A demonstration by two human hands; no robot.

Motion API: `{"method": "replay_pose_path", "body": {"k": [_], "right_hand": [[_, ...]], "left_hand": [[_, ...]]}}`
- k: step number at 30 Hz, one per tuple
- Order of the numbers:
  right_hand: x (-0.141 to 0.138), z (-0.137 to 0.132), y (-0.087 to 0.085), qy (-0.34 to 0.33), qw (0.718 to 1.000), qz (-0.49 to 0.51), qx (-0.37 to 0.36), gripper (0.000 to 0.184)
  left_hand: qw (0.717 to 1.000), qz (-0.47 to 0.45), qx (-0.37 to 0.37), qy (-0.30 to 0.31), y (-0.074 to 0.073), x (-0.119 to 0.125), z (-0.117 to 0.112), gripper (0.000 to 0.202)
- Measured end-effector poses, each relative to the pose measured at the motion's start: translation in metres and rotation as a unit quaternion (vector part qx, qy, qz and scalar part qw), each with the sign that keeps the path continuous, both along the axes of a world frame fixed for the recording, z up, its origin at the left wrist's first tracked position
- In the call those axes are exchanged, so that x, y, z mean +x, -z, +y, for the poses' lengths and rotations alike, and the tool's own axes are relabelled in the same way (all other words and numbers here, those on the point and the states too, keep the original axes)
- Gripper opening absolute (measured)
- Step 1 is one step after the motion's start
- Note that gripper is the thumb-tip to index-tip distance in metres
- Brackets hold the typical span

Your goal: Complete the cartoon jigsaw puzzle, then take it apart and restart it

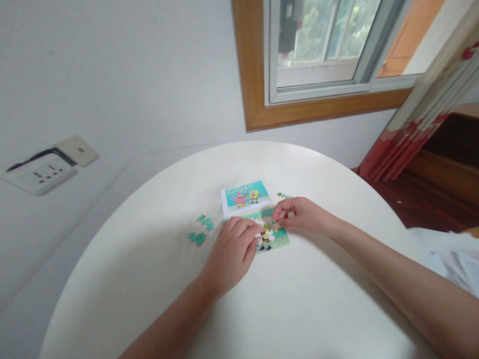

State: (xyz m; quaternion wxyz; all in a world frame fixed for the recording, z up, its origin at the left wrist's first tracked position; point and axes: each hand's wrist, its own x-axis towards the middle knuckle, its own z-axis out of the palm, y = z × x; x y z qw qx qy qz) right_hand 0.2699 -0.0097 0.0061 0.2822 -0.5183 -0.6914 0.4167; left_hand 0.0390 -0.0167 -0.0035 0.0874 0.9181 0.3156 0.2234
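A partly assembled jigsaw puzzle [277,241] with a yellow cartoon figure lies on the white round table [299,309]. My left hand [235,249] rests over the puzzle's left side, its fingers laid forward and covering part of it. At the upper right of the puzzle, my right hand [297,215] pinches a small puzzle piece between thumb and fingertips; most of that piece is hidden. Just behind the puzzle is a picture card [247,195] showing a pink and a yellow cartoon figure on turquoise.
Loose puzzle pieces [198,238] lie left of my left hand, and more pieces [283,195] sit beyond my right hand. A wall with a power socket [48,172] borders the table. Past it are a wood-framed window [254,109] and a red-and-white curtain [396,144].
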Motion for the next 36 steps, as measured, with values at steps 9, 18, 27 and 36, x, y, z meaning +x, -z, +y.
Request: {"method": "replay_pose_path", "body": {"k": [9,18,27,36], "right_hand": [[-0.0005,-0.0003,0.0044,-0.015,1.0,0.001,0.002,0.018],[-0.0074,-0.0031,0.0038,-0.026,1.0,-0.008,0.0,0.016],[-0.0088,-0.0015,0.0072,-0.032,0.997,-0.044,0.046,0.018],[-0.0093,-0.0026,0.0041,-0.006,0.995,0.084,-0.045,0.012]], "left_hand": [[1.0,0.002,-0.02,0.003,-0.0002,-0.001,-0.0007,0.024],[0.999,-0.001,-0.025,0.021,-0.0001,-0.0041,-0.001,0.024],[0.999,-0.003,-0.027,0.029,0.002,-0.0045,0.0002,0.025],[0.998,-0.046,-0.047,0.008,-0.0016,-0.0009,-0.0015,0.016]]}}
